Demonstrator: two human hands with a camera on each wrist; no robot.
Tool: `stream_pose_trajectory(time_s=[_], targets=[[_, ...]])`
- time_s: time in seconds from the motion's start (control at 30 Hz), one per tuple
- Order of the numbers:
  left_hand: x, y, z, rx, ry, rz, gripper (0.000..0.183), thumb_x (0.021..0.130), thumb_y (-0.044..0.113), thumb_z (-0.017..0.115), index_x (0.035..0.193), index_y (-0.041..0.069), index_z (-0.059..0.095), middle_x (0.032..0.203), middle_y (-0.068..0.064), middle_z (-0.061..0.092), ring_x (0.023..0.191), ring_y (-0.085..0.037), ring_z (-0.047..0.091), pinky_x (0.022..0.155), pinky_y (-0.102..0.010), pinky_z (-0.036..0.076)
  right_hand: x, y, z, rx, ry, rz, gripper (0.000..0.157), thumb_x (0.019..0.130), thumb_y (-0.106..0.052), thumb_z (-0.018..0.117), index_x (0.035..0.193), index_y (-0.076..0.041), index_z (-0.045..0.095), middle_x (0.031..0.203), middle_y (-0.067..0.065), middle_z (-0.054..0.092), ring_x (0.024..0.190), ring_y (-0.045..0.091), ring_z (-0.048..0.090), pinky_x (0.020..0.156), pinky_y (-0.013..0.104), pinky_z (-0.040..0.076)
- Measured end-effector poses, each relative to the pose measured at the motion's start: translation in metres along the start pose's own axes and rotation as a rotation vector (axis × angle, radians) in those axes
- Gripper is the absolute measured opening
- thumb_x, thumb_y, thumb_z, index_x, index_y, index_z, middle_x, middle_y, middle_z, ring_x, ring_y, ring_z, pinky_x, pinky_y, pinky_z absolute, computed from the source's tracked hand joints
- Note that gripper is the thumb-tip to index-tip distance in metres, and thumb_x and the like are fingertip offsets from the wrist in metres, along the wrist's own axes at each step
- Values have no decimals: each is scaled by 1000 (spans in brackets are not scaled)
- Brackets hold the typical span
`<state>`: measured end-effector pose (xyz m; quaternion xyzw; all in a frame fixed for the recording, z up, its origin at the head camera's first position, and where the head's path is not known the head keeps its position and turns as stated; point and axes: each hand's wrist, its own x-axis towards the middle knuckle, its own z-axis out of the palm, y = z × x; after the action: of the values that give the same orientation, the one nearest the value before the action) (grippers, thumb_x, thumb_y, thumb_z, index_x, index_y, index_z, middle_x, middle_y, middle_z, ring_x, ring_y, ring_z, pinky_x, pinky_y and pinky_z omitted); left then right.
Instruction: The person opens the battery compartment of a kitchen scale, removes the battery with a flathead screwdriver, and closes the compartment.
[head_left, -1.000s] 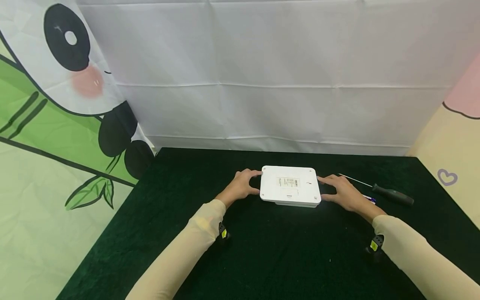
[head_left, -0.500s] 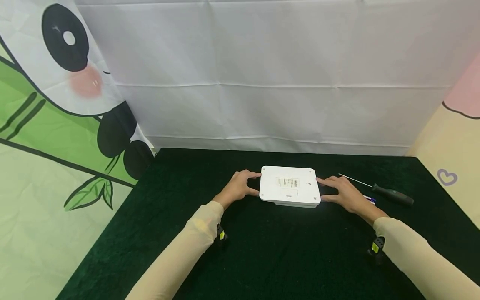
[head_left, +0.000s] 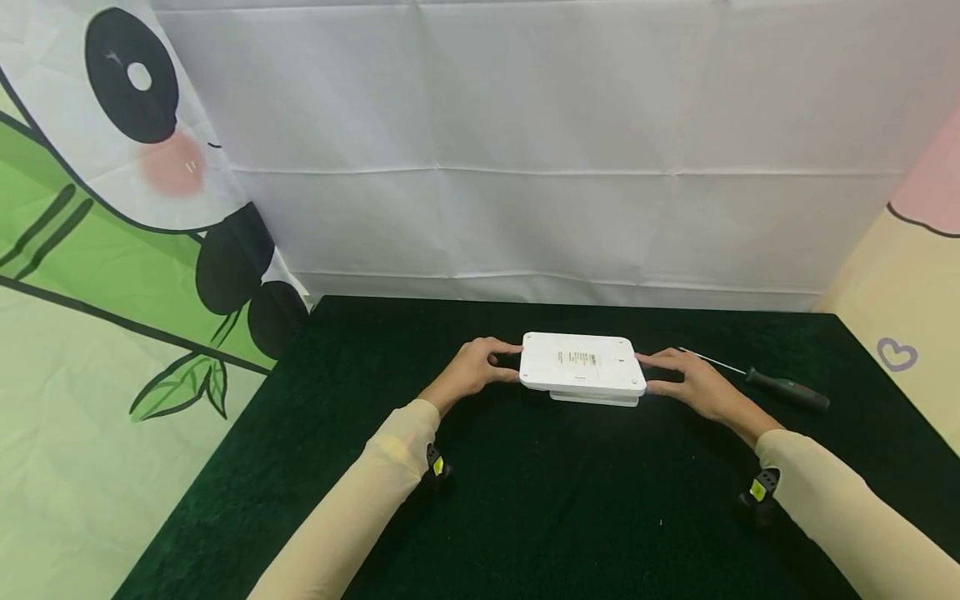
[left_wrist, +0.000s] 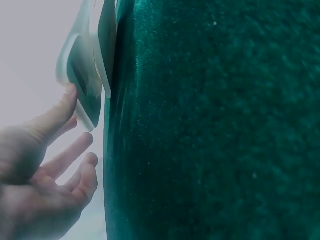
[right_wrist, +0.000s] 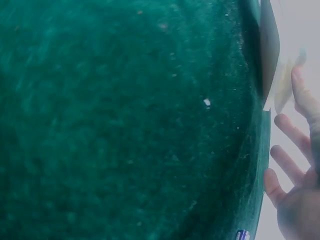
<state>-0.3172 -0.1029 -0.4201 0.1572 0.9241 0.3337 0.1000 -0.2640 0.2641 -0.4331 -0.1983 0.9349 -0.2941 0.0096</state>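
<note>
A white rectangular plastic cover (head_left: 581, 363) with a printed label and small corner holes faces up near the back of the table. My left hand (head_left: 474, 369) holds its left edge between thumb and fingers. On the opposite side, my right hand (head_left: 693, 385) grips the right edge the same way. Under the cover, a second white part (head_left: 592, 399) shows along the front and rests on the cloth. In the left wrist view, the cover (left_wrist: 82, 85) is tilted and stands apart from the lower part (left_wrist: 106, 45) at the near end.
A screwdriver (head_left: 787, 389) with a dark handle lies right of my right hand, its shaft pointing towards the cover. A small blue-and-white object (right_wrist: 242, 235) peeks in at the right wrist view's bottom. Dark green cloth (head_left: 570, 508) covers the table; a white curtain (head_left: 555, 167) hangs behind.
The cover's front edge has risen and tilted, showing more of the white part beneath. Both hands keep hold of its sides. The blue-and-white object is now hidden in the head view.
</note>
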Motion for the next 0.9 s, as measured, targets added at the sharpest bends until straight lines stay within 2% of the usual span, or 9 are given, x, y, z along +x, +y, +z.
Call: stream_pose_trajectory(time_s=[0.13,0.3,0.43,0.6,0.9], targets=[[-1,-1,-2,-24,5,21,44,87,32,74,130,29,64,136,-5,55,107,-21,53,85,-37,48,0,0,-2,53,-3,16,52,95,-31,64,140,-6,53,135,22,53,126,44,44,100,67,33],[-3,-1,-3,-44,17,59,41,88,33,73,128,27,66,131,-5,58,95,-18,55,75,-31,46,1,-1,-6,127,-23,42,51,97,-32,62,140,-7,52,139,23,51,129,45,42,101,69,32],[-3,-1,-5,-80,16,72,39,89,32,72,126,25,67,125,-6,61,88,-17,54,71,-30,44,2,-1,-9,190,-46,76,52,97,-36,59,141,-9,52,141,21,49,132,45,39,101,70,30],[-4,-1,-8,-121,4,67,36,90,33,71,124,24,68,118,-4,61,86,-17,52,72,-29,43,3,-1,-11,260,-60,114,51,98,-39,57,140,-11,52,142,19,47,132,44,37,102,69,30],[-6,0,-9,-191,15,86,32,90,36,70,120,24,71,99,-2,60,80,-17,48,68,-29,40,2,-4,-14,328,-51,141,49,98,-40,57,136,-10,56,140,18,48,128,40,40,101,66,33]])
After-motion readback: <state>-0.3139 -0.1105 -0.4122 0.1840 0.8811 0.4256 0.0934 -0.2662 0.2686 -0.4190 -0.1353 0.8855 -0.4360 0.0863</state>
